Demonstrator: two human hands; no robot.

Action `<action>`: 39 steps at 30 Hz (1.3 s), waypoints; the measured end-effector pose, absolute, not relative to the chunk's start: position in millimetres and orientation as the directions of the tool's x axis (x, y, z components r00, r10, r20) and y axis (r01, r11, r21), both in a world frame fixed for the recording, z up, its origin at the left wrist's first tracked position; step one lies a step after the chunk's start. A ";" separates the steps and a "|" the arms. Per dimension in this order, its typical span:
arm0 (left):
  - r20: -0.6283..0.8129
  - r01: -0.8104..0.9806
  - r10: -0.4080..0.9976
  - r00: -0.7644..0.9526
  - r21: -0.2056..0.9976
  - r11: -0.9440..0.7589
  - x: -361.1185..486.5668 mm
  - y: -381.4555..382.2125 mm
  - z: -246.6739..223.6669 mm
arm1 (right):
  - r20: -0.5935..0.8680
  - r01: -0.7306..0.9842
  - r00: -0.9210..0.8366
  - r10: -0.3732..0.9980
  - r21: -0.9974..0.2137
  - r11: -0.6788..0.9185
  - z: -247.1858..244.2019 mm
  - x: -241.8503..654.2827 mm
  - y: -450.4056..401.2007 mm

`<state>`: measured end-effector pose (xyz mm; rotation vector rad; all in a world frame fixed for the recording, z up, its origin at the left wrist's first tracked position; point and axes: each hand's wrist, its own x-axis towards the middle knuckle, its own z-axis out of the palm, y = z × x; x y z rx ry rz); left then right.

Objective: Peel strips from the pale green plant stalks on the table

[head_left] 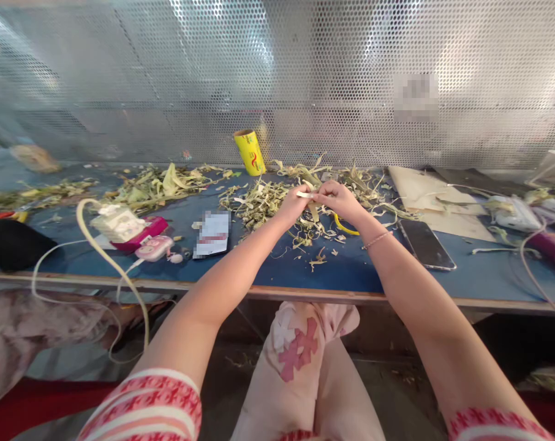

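Note:
Over the middle of the blue table, my left hand (294, 207) and my right hand (339, 199) come together, fingers pinched. Between them is a pale, flat leaf-like strip (304, 195), gripped from both sides; the fingers hide part of it. A heap of small greenish woven or knotted pieces (261, 205) lies just left of my left hand. Loose dry strips and scraps (307, 236) are scattered below the hands. A yellow ring (345, 226) rests under my right wrist.
A yellow tube (250, 153) stands behind the heap, against the perforated metal panel (323, 79). Rightward lie a phone (427, 244) and cardboard (438, 205). On the left are a printed packet (213, 234), a power strip (121, 226) with a looping cable, and dry leaves (162, 187).

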<state>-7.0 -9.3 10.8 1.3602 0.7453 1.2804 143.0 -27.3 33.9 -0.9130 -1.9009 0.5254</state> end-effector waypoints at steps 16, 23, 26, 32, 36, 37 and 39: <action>0.262 -0.418 0.937 0.232 0.896 -0.148 -4.7 -15.4 23.6 | 0.483 0.176 -0.187 0.855 -0.840 0.513 31.9 143.4 -27.4; 0.298 -0.382 0.918 0.261 0.905 -0.185 -4.5 -13.7 18.9 | 0.506 0.336 -0.115 0.855 -0.790 0.513 30.5 142.0 -26.6; 0.312 -0.359 0.914 0.260 0.910 -0.209 -4.1 -14.7 18.9 | 0.524 0.304 -0.067 0.849 -0.800 0.517 28.9 140.6 -24.7; 0.358 -0.339 0.886 0.293 0.906 -0.254 -4.3 -11.5 14.9 | 0.469 0.090 -0.009 0.883 -0.879 0.468 26.7 137.8 -23.6; 0.388 -0.294 0.872 0.298 0.907 -0.302 -3.7 -9.3 10.5 | 0.401 -0.056 0.027 0.916 -0.914 0.402 27.2 137.0 -25.2; 0.393 -0.291 0.871 0.296 0.905 -0.310 -3.4 -9.1 10.0 | 0.383 -0.084 0.038 0.923 -0.919 0.385 27.3 136.7 -25.8; 0.402 -0.291 0.869 0.290 0.902 -0.321 -3.1 -9.0 9.9 | 0.362 -0.116 0.069 0.930 -0.923 0.368 27.0 136.2 -26.5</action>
